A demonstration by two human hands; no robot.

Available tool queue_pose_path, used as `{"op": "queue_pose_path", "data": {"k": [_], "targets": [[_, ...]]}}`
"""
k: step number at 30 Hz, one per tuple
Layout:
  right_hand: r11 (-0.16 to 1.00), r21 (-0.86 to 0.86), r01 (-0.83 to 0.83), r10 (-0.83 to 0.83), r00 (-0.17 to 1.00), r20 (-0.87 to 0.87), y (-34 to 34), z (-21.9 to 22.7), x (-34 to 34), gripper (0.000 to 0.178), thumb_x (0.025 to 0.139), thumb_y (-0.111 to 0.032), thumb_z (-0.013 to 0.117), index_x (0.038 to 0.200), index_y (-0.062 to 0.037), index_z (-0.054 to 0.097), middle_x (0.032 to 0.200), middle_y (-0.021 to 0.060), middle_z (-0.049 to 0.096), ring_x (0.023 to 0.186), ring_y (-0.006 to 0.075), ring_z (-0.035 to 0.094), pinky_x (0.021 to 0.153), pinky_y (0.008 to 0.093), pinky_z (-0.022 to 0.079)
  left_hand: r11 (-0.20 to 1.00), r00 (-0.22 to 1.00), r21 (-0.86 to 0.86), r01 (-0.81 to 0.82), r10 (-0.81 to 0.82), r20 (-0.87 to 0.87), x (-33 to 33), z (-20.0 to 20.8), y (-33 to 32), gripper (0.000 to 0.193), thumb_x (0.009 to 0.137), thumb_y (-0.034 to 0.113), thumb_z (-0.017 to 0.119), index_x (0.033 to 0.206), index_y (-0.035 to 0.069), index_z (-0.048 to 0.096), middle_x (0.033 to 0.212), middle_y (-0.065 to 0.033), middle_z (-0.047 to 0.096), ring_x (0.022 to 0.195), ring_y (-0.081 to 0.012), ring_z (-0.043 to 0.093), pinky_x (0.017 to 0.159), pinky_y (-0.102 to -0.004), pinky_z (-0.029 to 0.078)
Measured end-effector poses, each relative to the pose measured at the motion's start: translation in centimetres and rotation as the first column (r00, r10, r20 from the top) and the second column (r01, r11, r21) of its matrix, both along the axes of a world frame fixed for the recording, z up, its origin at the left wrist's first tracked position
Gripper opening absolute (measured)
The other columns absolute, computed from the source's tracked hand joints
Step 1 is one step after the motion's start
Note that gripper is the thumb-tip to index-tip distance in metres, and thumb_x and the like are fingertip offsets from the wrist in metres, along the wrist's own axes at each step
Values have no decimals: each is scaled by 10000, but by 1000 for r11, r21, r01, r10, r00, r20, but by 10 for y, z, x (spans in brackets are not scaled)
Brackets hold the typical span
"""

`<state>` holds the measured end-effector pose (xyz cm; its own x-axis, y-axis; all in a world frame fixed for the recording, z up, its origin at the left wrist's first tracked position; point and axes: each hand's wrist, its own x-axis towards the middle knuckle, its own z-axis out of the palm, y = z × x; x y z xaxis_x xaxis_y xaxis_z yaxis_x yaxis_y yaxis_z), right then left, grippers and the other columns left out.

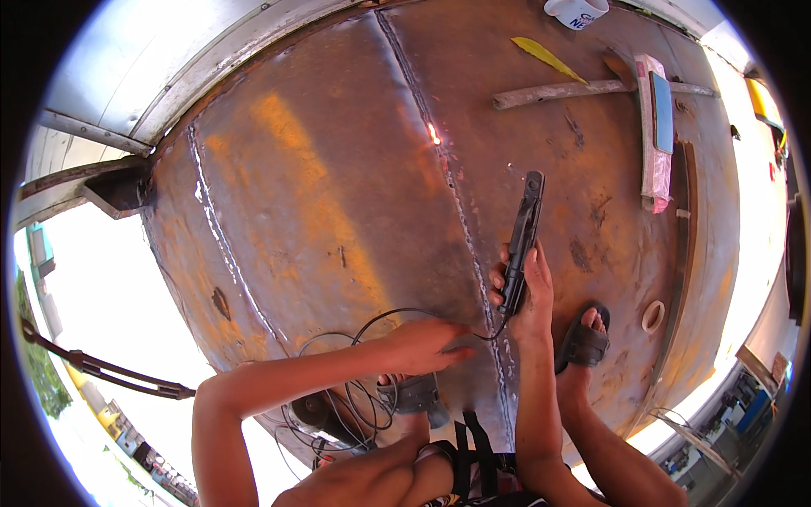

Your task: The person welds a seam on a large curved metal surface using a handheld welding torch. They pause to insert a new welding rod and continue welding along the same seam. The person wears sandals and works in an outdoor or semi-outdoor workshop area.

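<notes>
My right hand (530,291) is wrapped round the grip of a black welding electrode holder (525,228), whose jaw end points away from me. I cannot make out a rod in its jaws. From its near end a black cable (372,324) loops left and passes by my left hand (429,345). That hand hovers over the plate with its fingers stretched out to the right, beside the cable. Ahead of the holder, a small orange-hot spot (434,135) glows on the long weld seam (463,211), which runs across the rusty steel plate (397,228).
A second weld seam (213,220) lies at the left. At the right are a long pink-and-white box (653,173), a flat blue rectangular object (662,114), a stick (562,91), a yellow leaf (545,57) and a ring (653,317). A white mug (577,12) stands far off. Cable coils (359,414) lie by my foot.
</notes>
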<state>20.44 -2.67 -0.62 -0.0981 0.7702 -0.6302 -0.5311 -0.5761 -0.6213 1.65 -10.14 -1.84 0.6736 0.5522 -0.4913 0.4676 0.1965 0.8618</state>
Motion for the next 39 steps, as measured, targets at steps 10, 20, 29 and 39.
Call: {"op": "queue_pose_path", "data": {"k": [10, 20, 29, 39], "targets": [[968, 46, -246, 240, 965, 104, -21, -11, 1, 578, 1056, -582, 528, 1271, -46, 487, 857, 37, 524, 540, 71, 489, 421, 226, 375, 999, 990, 27, 34, -30, -136, -33, 32, 23, 479, 1032, 403, 589, 1345, 42, 609, 1240, -204, 688, 1135, -422, 653, 925, -504, 536], [748, 147, -647, 196, 427, 883, -8, -22, 11, 765, 977, -546, 689, 1394, 56, 469, 819, 89, 630, 706, 205, 631, 655, 341, 499, 948, 947, 311, 64, 41, -320, -55, 21, 19, 478, 1007, 356, 632, 1364, 44, 579, 1272, -199, 653, 1122, -419, 655, 945, -508, 539], [936, 295, -191, 24, 871, 490, 3, -22, 42, 522, 1074, -480, 551, 1317, -23, 475, 924, 33, 530, 576, 69, 496, 425, 221, 388, 978, 817, 211, 3, 119, -564, -84, 28, -19, 191, 990, 242, 651, 973, 61, 709, 830, -162, 715, 835, -436, 693, 731, -504, 553], [996, 91, 20, -26, 998, 65, -3, -7, 36, 511, 1033, -431, 611, 1313, -30, 460, 993, 67, 549, 618, 101, 526, 477, 256, 433, 936, 846, 335, 110, 89, -525, -134, 34, -12, 264, 990, 305, 677, 1058, 51, 697, 835, -142, 719, 756, -318, 718, 684, -440, 546]]}}
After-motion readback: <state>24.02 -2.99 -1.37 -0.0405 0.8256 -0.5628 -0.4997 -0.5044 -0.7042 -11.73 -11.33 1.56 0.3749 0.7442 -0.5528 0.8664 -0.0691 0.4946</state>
